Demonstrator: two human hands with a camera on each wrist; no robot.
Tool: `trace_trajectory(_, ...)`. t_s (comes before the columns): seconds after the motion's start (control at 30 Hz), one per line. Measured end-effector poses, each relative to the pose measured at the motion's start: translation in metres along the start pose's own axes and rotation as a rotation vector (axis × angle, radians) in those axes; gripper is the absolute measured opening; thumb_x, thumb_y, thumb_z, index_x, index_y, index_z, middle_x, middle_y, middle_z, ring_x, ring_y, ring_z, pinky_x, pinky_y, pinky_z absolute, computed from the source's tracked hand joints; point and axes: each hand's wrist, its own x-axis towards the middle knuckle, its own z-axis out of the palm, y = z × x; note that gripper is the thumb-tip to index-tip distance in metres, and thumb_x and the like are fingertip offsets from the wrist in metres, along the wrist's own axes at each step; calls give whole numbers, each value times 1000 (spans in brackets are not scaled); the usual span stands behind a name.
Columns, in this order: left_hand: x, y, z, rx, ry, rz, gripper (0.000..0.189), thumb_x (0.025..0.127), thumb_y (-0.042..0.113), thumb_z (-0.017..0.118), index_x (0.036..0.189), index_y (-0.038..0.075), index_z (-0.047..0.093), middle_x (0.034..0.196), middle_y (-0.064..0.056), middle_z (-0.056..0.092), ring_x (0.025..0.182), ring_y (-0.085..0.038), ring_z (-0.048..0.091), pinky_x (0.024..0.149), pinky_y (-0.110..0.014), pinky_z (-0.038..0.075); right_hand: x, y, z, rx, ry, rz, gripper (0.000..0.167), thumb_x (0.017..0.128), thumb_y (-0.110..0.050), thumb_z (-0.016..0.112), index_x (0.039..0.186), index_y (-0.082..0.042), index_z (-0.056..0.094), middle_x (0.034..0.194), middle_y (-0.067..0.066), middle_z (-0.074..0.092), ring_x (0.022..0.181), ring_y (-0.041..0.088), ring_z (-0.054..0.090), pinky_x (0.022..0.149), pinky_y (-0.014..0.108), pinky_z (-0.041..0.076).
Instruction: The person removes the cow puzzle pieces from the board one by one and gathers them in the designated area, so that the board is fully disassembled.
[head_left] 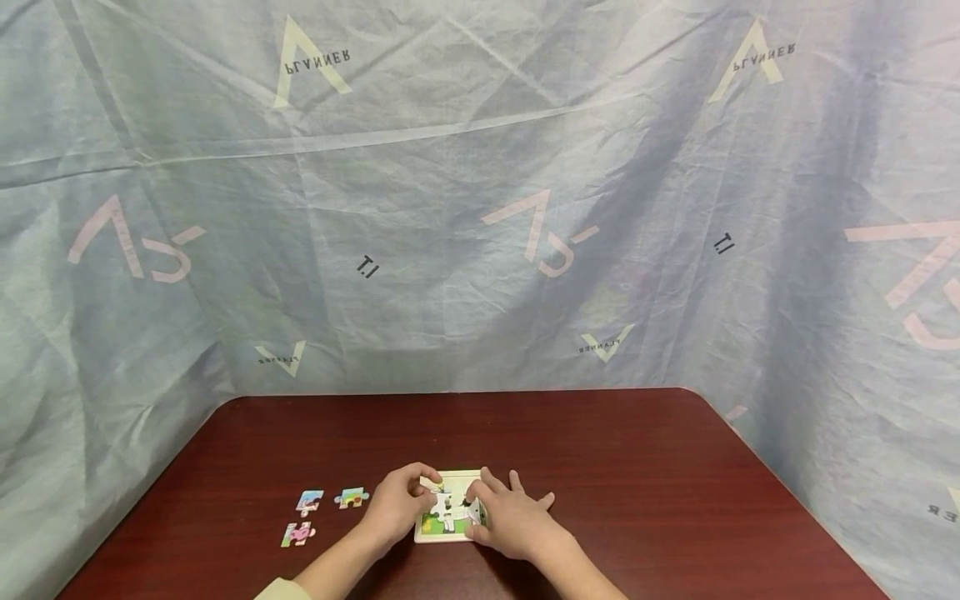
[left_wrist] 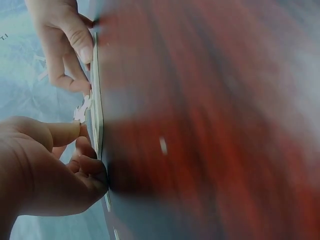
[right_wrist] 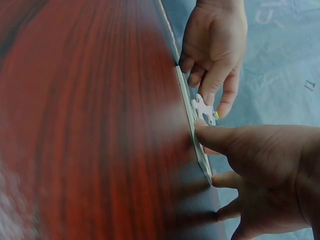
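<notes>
A square puzzle tray (head_left: 450,538) with a pale rim lies on the table; its pieces show a white animal on green. My left hand (head_left: 397,502) is at the tray's left side. Its thumb and index finger pinch a puzzle piece (right_wrist: 202,107), tilted up over the tray in the right wrist view. My right hand (head_left: 517,518) rests at the tray's right side, thumb near the front edge, bent index finger over the pieces. Its other fingers spread past the tray onto the table. The hands partly cover the picture.
Three loose puzzle pieces lie left of the tray: a blue one (head_left: 309,502), a pink one (head_left: 298,534) and a yellow-green one (head_left: 351,497). The dark red table (head_left: 637,467) has rounded far corners. A grey printed cloth (head_left: 450,317) hangs behind and along the sides.
</notes>
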Motion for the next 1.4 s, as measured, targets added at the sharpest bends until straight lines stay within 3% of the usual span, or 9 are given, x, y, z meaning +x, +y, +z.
trace_trajectory(0.53, -16, -16, -35, 31, 33, -17, 18, 88, -7, 69, 103, 4, 69, 76, -4, 57, 70, -18, 50, 64, -32, 43, -4, -2, 1, -3, 61, -42, 33, 92, -40, 73, 112, -26, 52, 156, 15, 41, 135, 57, 37, 75, 90, 26)
trace_trajectory(1.0, -29, -30, -63, 71, 74, -93, 20, 86, -8, 70, 102, 6, 69, 73, -2, 56, 68, -19, 48, 61, -31, 40, -4, -2, 0, -4, 57, -48, 33, 92, -40, 74, 112, -26, 51, 156, 16, 41, 134, 58, 38, 74, 90, 27)
trace_trajectory(1.4, -40, -32, -80, 168, 95, -105, 20, 88, -6, 69, 102, 8, 69, 74, -1, 58, 65, -18, 47, 58, -30, 37, -3, -1, 2, -7, 52, -42, 33, 92, -41, 73, 112, -27, 52, 156, 15, 41, 135, 58, 38, 75, 90, 27)
